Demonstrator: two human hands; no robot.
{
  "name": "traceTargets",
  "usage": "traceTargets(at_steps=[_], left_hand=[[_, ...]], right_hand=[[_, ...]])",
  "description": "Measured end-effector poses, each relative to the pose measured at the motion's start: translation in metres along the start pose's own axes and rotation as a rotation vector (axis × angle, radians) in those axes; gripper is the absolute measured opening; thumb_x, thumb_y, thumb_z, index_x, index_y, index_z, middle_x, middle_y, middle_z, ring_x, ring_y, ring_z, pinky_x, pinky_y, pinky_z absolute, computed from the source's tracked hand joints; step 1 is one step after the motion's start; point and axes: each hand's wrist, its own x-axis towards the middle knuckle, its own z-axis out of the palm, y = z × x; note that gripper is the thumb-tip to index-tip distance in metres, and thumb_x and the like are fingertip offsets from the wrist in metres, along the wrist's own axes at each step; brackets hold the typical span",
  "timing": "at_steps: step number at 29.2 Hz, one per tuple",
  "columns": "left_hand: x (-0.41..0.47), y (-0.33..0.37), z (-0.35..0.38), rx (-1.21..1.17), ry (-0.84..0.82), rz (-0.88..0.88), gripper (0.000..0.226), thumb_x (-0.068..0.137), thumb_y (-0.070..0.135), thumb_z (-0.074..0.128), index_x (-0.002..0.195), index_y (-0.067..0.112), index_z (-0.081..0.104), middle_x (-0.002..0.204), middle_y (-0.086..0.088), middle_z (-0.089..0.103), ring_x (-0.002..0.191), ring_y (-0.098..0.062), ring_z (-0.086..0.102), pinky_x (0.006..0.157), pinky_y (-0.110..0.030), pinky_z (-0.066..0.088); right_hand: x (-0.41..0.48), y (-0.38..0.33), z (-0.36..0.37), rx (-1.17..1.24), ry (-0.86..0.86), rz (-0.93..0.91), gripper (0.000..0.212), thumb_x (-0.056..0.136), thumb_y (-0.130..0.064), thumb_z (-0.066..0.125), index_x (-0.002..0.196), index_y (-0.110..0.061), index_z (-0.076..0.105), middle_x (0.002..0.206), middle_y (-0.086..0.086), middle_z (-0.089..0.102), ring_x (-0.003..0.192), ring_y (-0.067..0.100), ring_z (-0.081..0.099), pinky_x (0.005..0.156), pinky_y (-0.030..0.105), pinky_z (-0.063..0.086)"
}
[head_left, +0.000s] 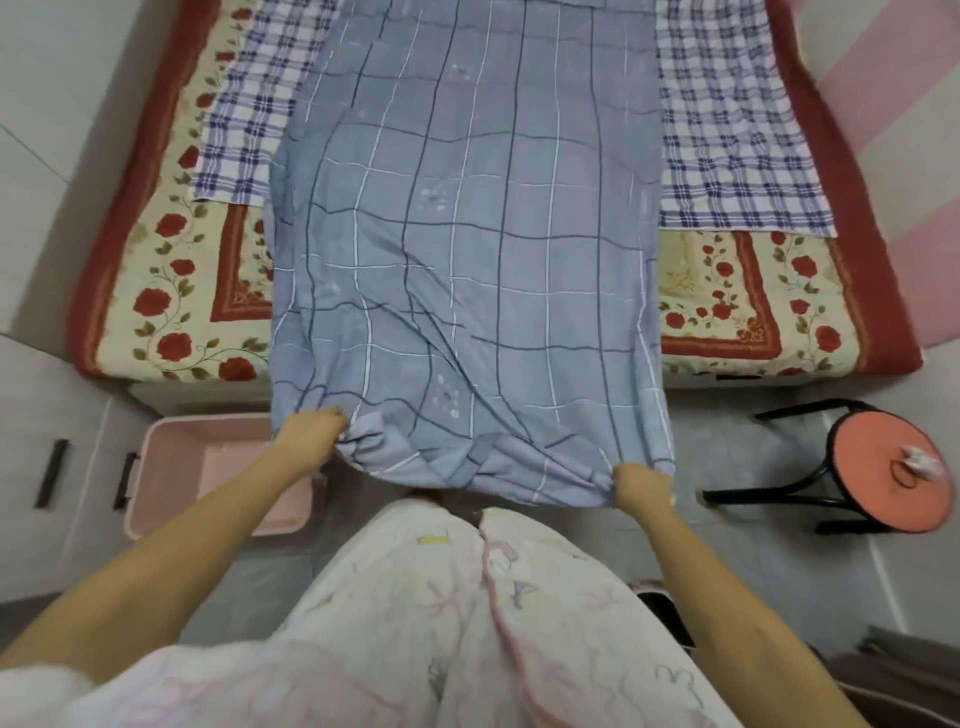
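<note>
Head view, all places given from the bed:

- Bed (171, 322): fills the upper half of the view and runs away from the person. It has a cream cover with red roses and a dark red border.
- Plaid cloth (727, 156): purple and white, lying flat on the bed. It shows on both sides of the sheet, and its middle is covered.
- Blue-grey checked sheet (467, 260): lies lengthwise down the middle of the bed, on top of the plaid cloth. Its near end hangs past the foot of the bed towards the person, creased and gathered at both corners.
- Left hand (311, 434): just off the foot of the bed, with fingers curled tight round the bunched near left corner of the sheet.
- Right hand (641, 486): also off the foot of the bed, a little nearer the person, clenched on the bunched near right corner of the sheet.
- Pink bin (228, 467): on the floor at the foot of the bed, on the left side, partly under the left forearm.
- Stool (883, 467): on the floor off the right foot corner of the bed, with black legs and a round orange seat.
- Small white item (922, 460): on the stool seat, too small to identify.
- Cabinet handles (52, 473): dark, on pale doors to the left of the foot of the bed.
</note>
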Motion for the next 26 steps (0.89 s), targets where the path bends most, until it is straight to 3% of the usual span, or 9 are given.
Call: traceTargets(at_steps=[3,5,8,10,12,15,19,23,26], left_hand=[[-0.010,0.001,0.009,-0.016,-0.039,0.015,0.032,0.085,0.012,0.056,0.116,0.015,0.054,0.127,-0.007,0.046,0.110,-0.027,0.057,0.084,-0.037,0.044],[-0.011,0.008,0.004,-0.197,-0.023,-0.022,0.033,0.085,0.008,0.054,0.117,0.013,0.051,0.125,-0.010,0.053,0.108,-0.029,0.058,0.077,-0.033,0.042],[-0.004,0.015,-0.033,-0.879,0.382,-0.214,0.017,0.085,-0.002,0.049,0.099,0.009,0.048,0.094,-0.020,0.059,0.087,-0.036,0.057,0.065,-0.036,0.035],[-0.002,0.014,-0.063,-1.212,0.727,-0.300,0.018,0.084,-0.003,0.050,0.092,0.012,0.044,0.084,-0.015,0.053,0.076,-0.030,0.051,0.062,-0.035,0.033],[-0.002,0.014,-0.077,-1.116,0.814,-0.286,0.017,0.084,0.001,0.054,0.099,0.008,0.048,0.087,-0.017,0.055,0.075,-0.030,0.052,0.061,-0.036,0.036],[-0.003,0.018,-0.065,-0.695,0.719,-0.054,0.033,0.079,0.009,0.071,0.106,0.004,0.053,0.098,-0.020,0.055,0.074,-0.042,0.058,0.055,-0.038,0.038],[-0.004,0.015,-0.034,-0.321,0.576,0.342,0.060,0.055,0.002,0.084,0.095,0.017,0.043,0.096,-0.003,0.047,0.056,-0.031,0.058,0.040,-0.024,0.032],[-0.013,0.024,-0.010,-0.162,0.110,0.116,0.047,0.075,0.023,0.073,0.114,0.014,0.048,0.115,-0.009,0.059,0.092,-0.028,0.063,0.065,-0.033,0.045],[-0.018,0.025,-0.017,-0.070,-0.115,-0.014,0.044,0.085,0.020,0.061,0.122,0.011,0.039,0.114,-0.010,0.061,0.108,-0.026,0.058,0.074,-0.031,0.041]], right_hand=[[-0.002,0.005,0.011,0.152,0.014,0.134,0.030,0.093,-0.023,0.051,0.122,-0.017,0.059,0.122,0.008,0.061,0.115,0.024,0.055,0.094,0.032,0.043],[0.002,0.004,0.004,0.461,0.024,0.337,0.027,0.093,-0.013,0.052,0.118,-0.004,0.059,0.115,0.017,0.061,0.100,0.033,0.060,0.087,0.038,0.049],[-0.002,-0.005,-0.037,1.628,0.332,0.630,0.024,0.095,0.002,0.037,0.109,-0.003,0.056,0.098,0.013,0.054,0.076,0.025,0.054,0.060,0.025,0.049],[-0.006,-0.004,-0.069,1.957,0.641,0.569,0.024,0.094,0.002,0.034,0.080,-0.009,0.051,0.079,0.007,0.052,0.063,0.016,0.052,0.046,0.016,0.043],[-0.005,-0.004,-0.083,1.604,0.760,0.363,0.022,0.093,-0.005,0.037,0.077,-0.017,0.047,0.074,0.001,0.050,0.058,0.008,0.050,0.052,0.018,0.041],[0.003,-0.004,-0.064,0.907,0.532,0.036,0.012,0.084,-0.002,0.043,0.081,-0.012,0.049,0.087,0.018,0.053,0.071,0.032,0.053,0.061,0.031,0.038],[0.004,-0.009,-0.040,0.509,0.176,-0.060,0.028,0.087,-0.016,0.057,0.115,-0.012,0.057,0.119,0.023,0.054,0.114,0.038,0.050,0.084,0.038,0.044],[-0.002,-0.002,-0.011,0.294,-0.193,0.039,0.070,0.080,-0.042,0.069,0.132,-0.005,0.038,0.130,0.015,0.052,0.120,0.032,0.050,0.094,0.035,0.042],[-0.010,0.007,0.002,0.350,-0.289,0.189,0.092,0.071,-0.034,0.079,0.140,-0.001,0.027,0.135,0.018,0.044,0.123,0.033,0.047,0.099,0.041,0.039]])
